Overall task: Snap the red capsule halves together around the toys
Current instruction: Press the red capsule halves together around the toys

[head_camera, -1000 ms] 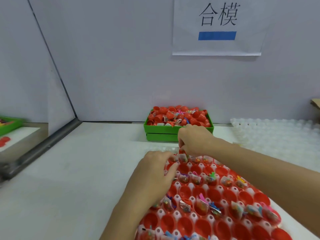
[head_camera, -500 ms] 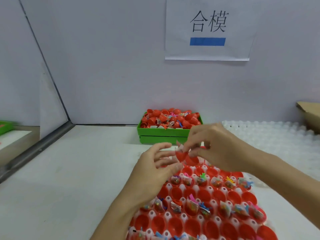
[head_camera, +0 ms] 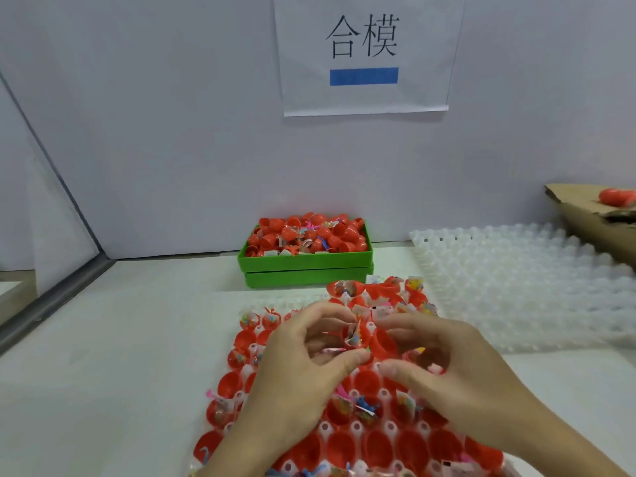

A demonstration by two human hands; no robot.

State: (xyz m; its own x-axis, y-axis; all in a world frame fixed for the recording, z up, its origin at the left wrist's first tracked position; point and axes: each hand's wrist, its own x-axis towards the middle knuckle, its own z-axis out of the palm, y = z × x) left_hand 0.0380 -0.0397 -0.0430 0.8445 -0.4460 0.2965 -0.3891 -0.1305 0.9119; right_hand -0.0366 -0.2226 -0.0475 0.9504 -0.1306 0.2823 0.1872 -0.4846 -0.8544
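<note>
A clear tray point(head_camera: 358, 430) in front of me holds several red capsule halves, some with small bagged toys inside. Above it, my left hand point(head_camera: 303, 359) pinches a red capsule half point(head_camera: 356, 337) with a bagged toy sticking out of it. My right hand point(head_camera: 447, 366) pinches the other red half point(head_camera: 383, 344) right beside it, the two halves touching. Both hands hover over the tray's middle rows.
A green bin point(head_camera: 306, 266) heaped with red capsule halves and toys stands against the back wall. A stack of empty clear trays point(head_camera: 523, 287) lies to the right. A cardboard box point(head_camera: 592, 218) with a red capsule point(head_camera: 616, 196) sits at far right.
Both hands lifted a capsule off the tray's far row, then came toward me and lower over the tray. The halves are now held one in each hand, pressed close.
</note>
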